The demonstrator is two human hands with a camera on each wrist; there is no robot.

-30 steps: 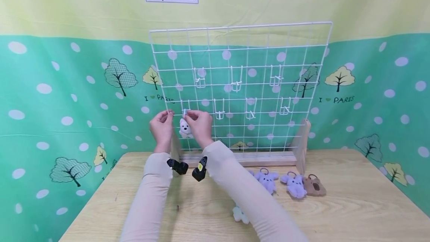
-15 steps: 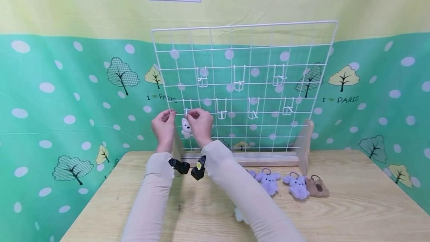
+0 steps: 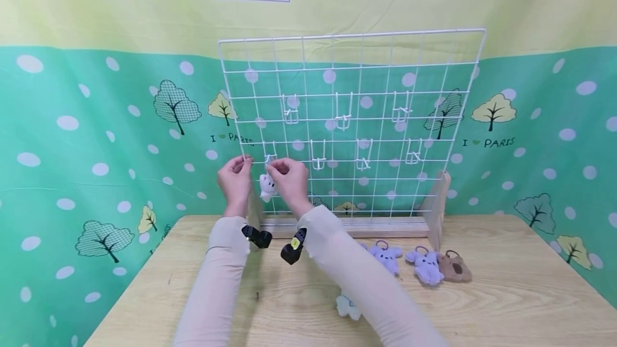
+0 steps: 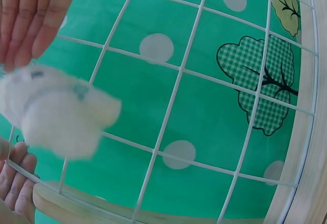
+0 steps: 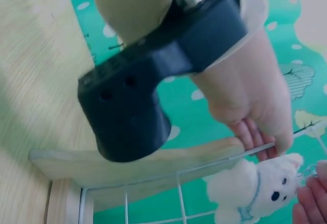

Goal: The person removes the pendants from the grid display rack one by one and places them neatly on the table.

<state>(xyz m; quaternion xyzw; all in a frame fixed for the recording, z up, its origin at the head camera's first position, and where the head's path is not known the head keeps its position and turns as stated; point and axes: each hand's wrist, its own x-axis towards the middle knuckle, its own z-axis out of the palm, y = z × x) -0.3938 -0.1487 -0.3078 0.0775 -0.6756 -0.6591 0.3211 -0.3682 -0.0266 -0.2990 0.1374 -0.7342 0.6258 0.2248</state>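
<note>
My left hand (image 3: 234, 183) pinches the left edge of a white wire grid rack (image 3: 347, 36). With thumb and fingertips, my right hand (image 3: 291, 178) holds a white plush dog keychain (image 3: 266, 187) by its top, close to the lower-left hook (image 3: 270, 150). In the right wrist view the plush dog (image 5: 271, 183) wears a blue-green bow, and its metal clasp (image 5: 309, 170) meets the right hand's fingers (image 5: 306, 201). The dog hangs blurred beneath the right hand's fingers (image 4: 30, 25) in the left wrist view.
Several more white hooks (image 3: 344, 111) line the grid in two rows. Wooden feet (image 3: 439, 202) support it on the wooden table (image 3: 520, 293). Right of centre lie purple plush keychains (image 3: 426, 266), a brown one (image 3: 455, 268) and a pale mint one (image 3: 348, 307), beside the right forearm.
The right hand has shifted slightly right, and the plush dog hangs a little lower and turned. The left hand stays on the grid's edge.
</note>
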